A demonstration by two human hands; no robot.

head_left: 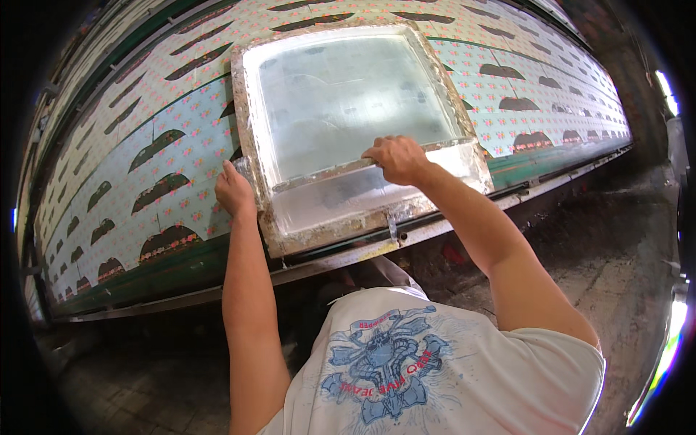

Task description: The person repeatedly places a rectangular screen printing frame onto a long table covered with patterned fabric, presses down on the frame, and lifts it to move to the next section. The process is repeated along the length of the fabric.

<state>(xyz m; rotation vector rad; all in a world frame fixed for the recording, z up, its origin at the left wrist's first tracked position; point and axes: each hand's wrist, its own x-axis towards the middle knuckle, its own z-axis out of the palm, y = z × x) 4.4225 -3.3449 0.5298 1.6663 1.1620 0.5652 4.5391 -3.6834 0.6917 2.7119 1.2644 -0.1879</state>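
A printing screen (244,119) with a worn, stained frame lies flat on patterned fabric in front of me. Pale, see-through mesh (341,87) fills it, with whitish smears along its inner edges. Across its near part runs a long, thin squeegee (322,175), from the left side to the right. My right hand (400,159) is closed over the squeegee right of its middle. At the frame's left side, my left hand (235,190) grips the edge; part of its fingers is hidden. The near strip of the screen (348,199) looks pale pink and wet.
Light fabric (199,130) with small pink flowers and dark curved shapes covers the long table on both sides. A metal rail (181,303) edges the table near me, with a small bracket (392,226) at the screen. Dark, stained floor (580,283) lies to the right.
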